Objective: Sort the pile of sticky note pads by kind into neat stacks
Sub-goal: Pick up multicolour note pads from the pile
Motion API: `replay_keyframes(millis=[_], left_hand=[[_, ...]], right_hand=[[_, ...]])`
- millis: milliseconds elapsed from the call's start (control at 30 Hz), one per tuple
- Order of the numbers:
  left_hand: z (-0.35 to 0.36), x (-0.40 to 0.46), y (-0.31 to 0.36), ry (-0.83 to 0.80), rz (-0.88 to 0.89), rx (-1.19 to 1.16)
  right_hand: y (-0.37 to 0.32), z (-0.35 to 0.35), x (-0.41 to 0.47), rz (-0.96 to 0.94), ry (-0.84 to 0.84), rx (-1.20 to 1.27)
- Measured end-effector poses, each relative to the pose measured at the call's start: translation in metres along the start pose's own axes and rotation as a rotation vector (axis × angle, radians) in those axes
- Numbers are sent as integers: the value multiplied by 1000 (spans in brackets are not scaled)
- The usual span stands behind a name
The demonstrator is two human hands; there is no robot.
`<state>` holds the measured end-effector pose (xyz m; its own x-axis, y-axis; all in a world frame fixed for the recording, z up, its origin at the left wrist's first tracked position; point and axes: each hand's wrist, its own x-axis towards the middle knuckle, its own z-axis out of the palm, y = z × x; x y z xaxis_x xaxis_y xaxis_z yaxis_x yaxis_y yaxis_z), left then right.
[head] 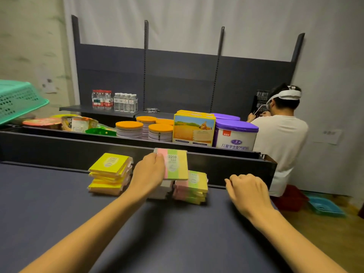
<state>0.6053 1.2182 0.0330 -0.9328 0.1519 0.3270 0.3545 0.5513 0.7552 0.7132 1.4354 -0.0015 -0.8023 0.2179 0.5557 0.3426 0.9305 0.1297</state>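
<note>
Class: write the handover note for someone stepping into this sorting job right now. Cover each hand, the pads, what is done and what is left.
Left hand grips a striped pad marked 2209, raised above the stacks.
Right hand holds nothing, fingers loosely curled over the shelf.
Done: yellow stack on the left; striped stack on the right.
A pale stack between them is partly hidden.
Left: probably set the held pad on the striped stack, then square the edges.

Head-height, forward-down over dark table (59,203)
</note>
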Motion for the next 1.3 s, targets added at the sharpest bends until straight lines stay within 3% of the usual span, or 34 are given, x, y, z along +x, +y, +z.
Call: replay_keyframes(millis=[167, 333, 800, 1033, 1167, 1300], left_hand=[[23, -1, 27, -99, 36, 103], [43, 9, 41, -200, -46, 178], [59, 33, 29, -192, -20, 280], [49, 22, 20, -72, 189, 235], [29, 8, 17, 9, 400, 436], [4, -7, 8, 15, 441, 637]], right_hand=[[27, 7, -10, -9, 23, -59], [42, -1, -11, -4, 36, 20], [37, -2, -1, 24, -29, 128], [35, -11, -9, 23, -28, 141], [30, -19, -9, 21, -26, 134], [6, -28, -8, -24, 0, 162]])
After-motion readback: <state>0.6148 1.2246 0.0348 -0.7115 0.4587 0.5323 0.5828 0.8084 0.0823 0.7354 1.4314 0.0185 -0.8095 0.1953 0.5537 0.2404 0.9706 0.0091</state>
